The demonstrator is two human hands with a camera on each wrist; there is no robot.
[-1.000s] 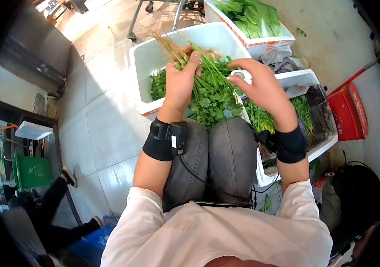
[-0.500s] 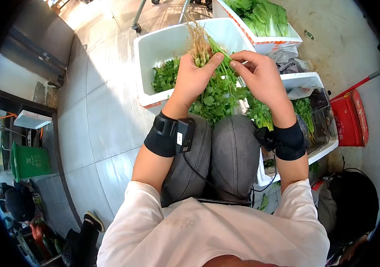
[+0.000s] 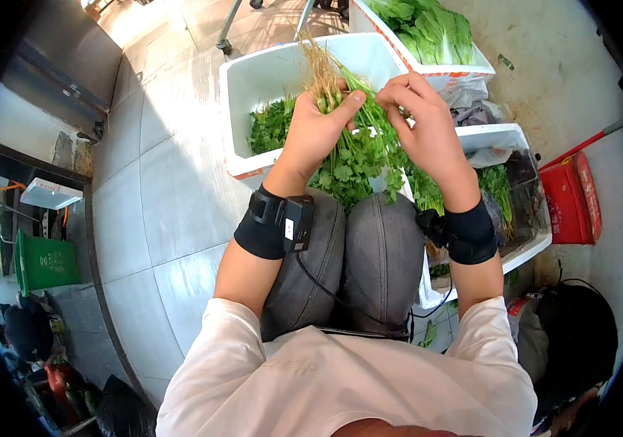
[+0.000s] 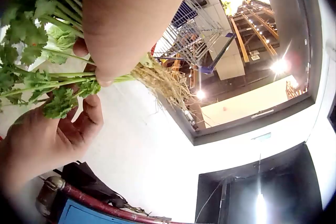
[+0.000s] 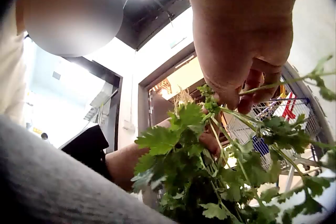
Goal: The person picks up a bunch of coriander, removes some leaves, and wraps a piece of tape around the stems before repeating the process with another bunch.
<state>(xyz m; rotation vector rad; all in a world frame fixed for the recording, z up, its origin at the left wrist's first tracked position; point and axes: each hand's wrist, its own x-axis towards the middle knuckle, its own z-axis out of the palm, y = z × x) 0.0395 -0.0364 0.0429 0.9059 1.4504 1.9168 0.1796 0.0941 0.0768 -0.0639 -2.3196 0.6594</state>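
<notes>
My left hand point(image 3: 314, 125) grips a bunch of coriander point(image 3: 346, 173) round its stems, just below the pale stringy roots point(image 3: 319, 71). Leaves hang down toward my knees. Close beside it, my right hand point(image 3: 422, 122) has thumb and fingers bent together at the stems. In the right wrist view a thin coriander sprig point(image 5: 273, 84) runs between the fingers of that hand. The left wrist view shows roots point(image 4: 165, 83) sticking out past the left thumb, with right fingertips near the stems.
A white foam box point(image 3: 235, 116) with more coriander point(image 3: 271, 125) stands ahead. Behind it is a box of leafy greens point(image 3: 439, 36). Another foam box point(image 3: 537, 244) at the right holds bundled greens point(image 3: 497, 191). A red dustpan point(image 3: 574, 197) leans by the wall; a cart's legs show at the top.
The left hand and coriander have moved right, with the roots now pointing more upright. My right hand came in to the stems, then lifted slightly away from the left thumb.
</notes>
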